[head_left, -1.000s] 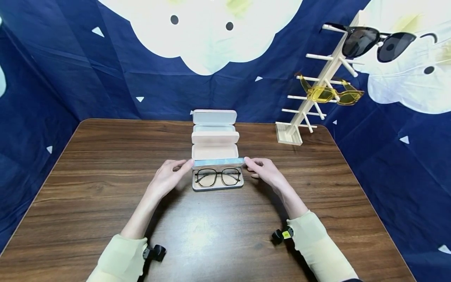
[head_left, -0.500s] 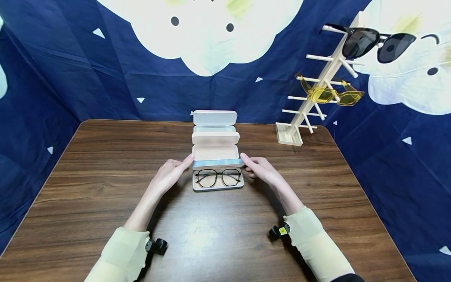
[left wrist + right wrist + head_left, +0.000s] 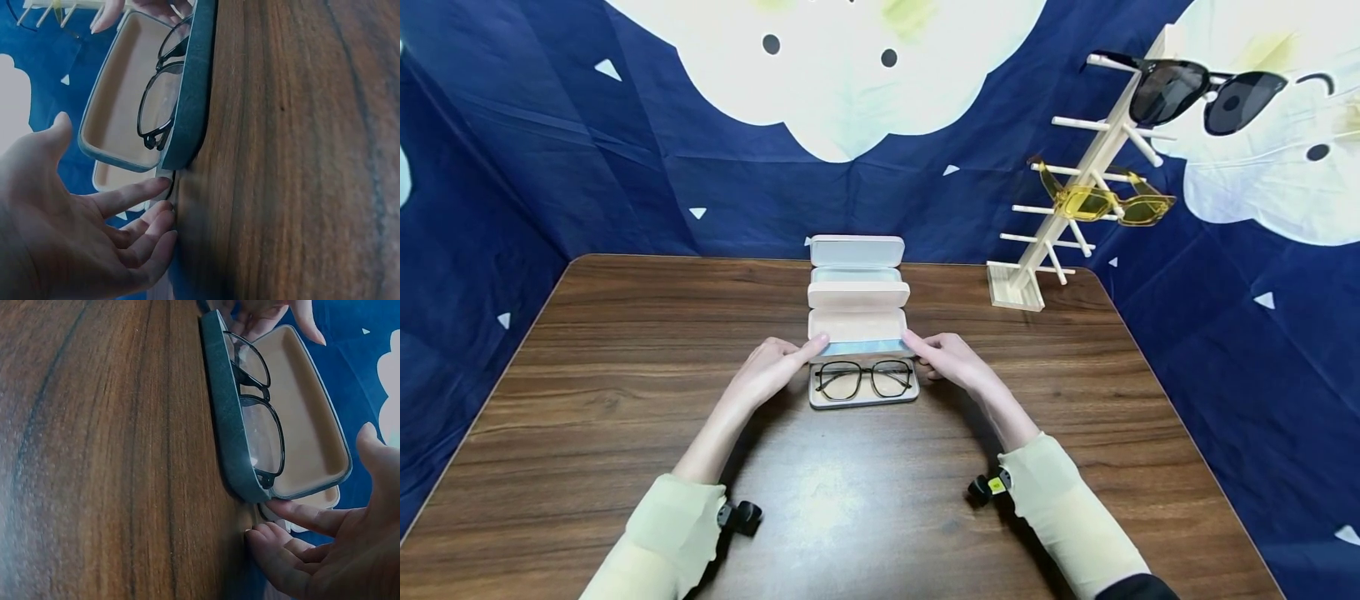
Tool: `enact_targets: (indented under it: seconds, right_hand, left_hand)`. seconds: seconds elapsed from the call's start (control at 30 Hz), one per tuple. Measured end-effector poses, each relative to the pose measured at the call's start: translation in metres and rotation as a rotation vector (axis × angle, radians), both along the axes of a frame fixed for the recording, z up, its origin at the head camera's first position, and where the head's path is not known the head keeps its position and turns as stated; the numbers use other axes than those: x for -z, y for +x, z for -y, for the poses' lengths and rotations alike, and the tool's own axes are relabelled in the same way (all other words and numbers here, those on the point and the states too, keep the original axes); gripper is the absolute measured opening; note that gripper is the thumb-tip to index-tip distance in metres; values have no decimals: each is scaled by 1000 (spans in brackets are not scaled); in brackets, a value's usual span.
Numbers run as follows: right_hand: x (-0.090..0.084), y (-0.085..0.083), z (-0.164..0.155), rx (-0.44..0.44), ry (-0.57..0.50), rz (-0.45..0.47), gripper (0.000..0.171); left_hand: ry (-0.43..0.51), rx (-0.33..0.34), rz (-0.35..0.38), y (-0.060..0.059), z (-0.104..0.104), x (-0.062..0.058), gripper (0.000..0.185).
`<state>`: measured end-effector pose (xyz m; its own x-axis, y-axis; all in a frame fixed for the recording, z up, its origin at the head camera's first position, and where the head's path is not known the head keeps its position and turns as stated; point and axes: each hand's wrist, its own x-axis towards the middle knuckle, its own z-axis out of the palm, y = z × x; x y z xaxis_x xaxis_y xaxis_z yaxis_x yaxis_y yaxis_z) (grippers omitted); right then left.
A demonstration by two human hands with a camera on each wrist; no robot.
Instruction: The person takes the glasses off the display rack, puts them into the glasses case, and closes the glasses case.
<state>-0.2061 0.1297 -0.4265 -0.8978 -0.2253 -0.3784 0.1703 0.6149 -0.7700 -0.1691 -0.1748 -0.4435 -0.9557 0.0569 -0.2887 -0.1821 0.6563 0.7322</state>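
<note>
The grey hard-shell glasses case (image 3: 863,379) lies open at the middle of the brown wood-grain worktop (image 3: 587,400), one pair of black-framed clear glasses (image 3: 865,377) in its tray, its half-raised lid (image 3: 857,346) seen edge-on. The left hand (image 3: 769,375) and right hand (image 3: 953,360) touch the lid's ends with nearly straight fingers; whether they pinch it I cannot tell. Just beyond stand two more open cases (image 3: 857,283), partly overlapping, and far right a pale wooden rack (image 3: 1075,208) holds two pairs of sunglasses.

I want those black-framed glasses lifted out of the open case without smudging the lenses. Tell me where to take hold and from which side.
Take the black-framed glasses at the bridge between the lenses, coming from above. They lie flat, lenses up, in the grey case, whose raised lid blocks the far side, with the left hand and right hand at its ends. A light pinch grip there probably spares the lenses.
</note>
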Motion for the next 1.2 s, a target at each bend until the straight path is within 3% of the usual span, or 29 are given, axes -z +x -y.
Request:
enact_targets:
  seconds: [0.13, 0.2, 0.63, 0.8, 1.2]
  right_hand:
    - [0, 0, 0, -20, 7, -1, 56]
    - [0, 1, 1, -24, 15, -5, 56]
    - [0, 2, 0, -3, 28, 12, 61]
    - [1, 4, 0, 4, 19, 33, 60]
    - [3, 6, -2, -5, -35, 63, 63]
  left_hand:
    - [-8, -4, -4, -2, -2, 2, 72]
    - [-9, -1, 3, 0, -6, -6, 74]
    - [23, 18, -45, -2, -4, 4, 69]
    - [55, 38, -26, 3, -6, -7, 67]
    - [60, 77, -17, 5, -5, -9, 60]
